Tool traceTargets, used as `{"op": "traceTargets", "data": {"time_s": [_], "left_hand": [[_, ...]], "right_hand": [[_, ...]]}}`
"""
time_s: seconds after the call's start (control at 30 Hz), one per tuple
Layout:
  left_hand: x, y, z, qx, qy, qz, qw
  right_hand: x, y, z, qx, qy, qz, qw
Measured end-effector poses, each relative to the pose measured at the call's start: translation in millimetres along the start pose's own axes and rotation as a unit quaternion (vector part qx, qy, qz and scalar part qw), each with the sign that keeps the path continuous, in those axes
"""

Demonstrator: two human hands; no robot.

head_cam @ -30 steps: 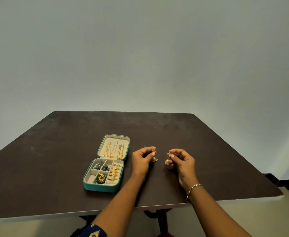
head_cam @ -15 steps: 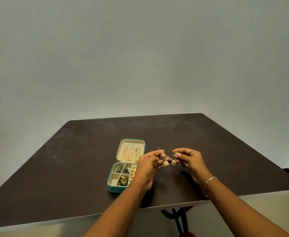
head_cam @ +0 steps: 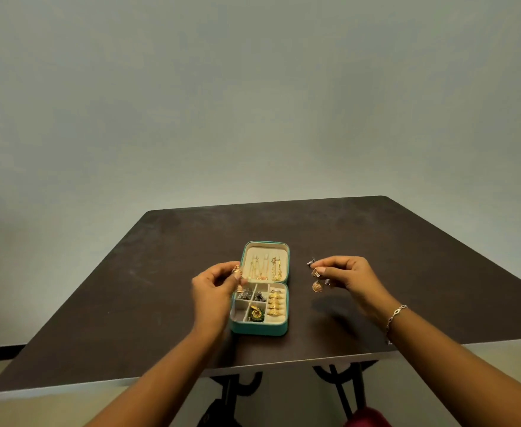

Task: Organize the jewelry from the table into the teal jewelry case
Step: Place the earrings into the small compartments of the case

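The teal jewelry case (head_cam: 260, 328) lies open on the dark table (head_cam: 130, 297), its cream lid flat behind with gold chains pinned in it. Its compartments hold silver pieces, a green-and-gold piece and a row of gold rings. My left hand (head_cam: 214, 291) hovers at the case's left edge, pinching a gold jhumka earring (head_cam: 237, 272). My right hand (head_cam: 350, 277) is to the right of the case, above the table, pinching the matching gold jhumka earring (head_cam: 316, 282), which dangles below my fingers. A small silver piece (head_cam: 310, 261) shows just past that earring.
A silver bracelet (head_cam: 395, 315) sits on my right wrist. The table's near edge runs under my forearms, with black metal legs (head_cam: 339, 383) below it. A plain grey wall stands behind the table.
My hands have drawn apart, each with one earring: the left went to the case's left edge, the right moved out to the right. The camera view shifted, bringing the case to centre.
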State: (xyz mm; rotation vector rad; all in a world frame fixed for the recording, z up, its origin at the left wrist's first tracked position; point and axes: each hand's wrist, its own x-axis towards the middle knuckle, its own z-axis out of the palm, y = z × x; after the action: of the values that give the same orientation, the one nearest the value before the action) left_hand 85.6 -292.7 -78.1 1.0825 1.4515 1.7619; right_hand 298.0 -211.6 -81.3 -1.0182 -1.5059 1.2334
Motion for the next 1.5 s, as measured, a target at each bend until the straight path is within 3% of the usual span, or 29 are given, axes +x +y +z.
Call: {"op": "traceTargets", "data": {"time_s": [0.07,0.2,0.6,0.87,1.13,1.3,1.43,1.5], "left_hand": [[4,-13,-15,0.029,0.057,0.011,0.998],[8,-32,-29,0.068,0.093,0.017,0.993],[-1,-53,-30,0.123,0.072,0.066,0.988],[-2,-58,-29,0.144,0.074,0.076,0.984],[-1,-58,-28,0.154,0.058,0.078,0.983],[0,-59,-28,0.155,0.056,0.081,0.983],[0,-60,-28,0.154,0.051,0.083,0.983],[-2,-59,-29,0.148,0.043,0.090,0.984]], "right_hand": [[-4,-2,13,-0.005,-0.011,0.005,1.000],[-8,-9,44,0.012,-0.037,0.007,0.999],[-9,-4,117,0.007,-0.081,-0.006,0.997],[-11,1,125,-0.160,-0.061,-0.062,0.983],[-12,5,123,-0.243,-0.046,-0.088,0.965],[-9,5,123,-0.313,-0.061,-0.097,0.943],[-8,6,128,-0.401,-0.078,-0.125,0.904],[-7,5,126,-0.382,-0.056,-0.129,0.913]]}}
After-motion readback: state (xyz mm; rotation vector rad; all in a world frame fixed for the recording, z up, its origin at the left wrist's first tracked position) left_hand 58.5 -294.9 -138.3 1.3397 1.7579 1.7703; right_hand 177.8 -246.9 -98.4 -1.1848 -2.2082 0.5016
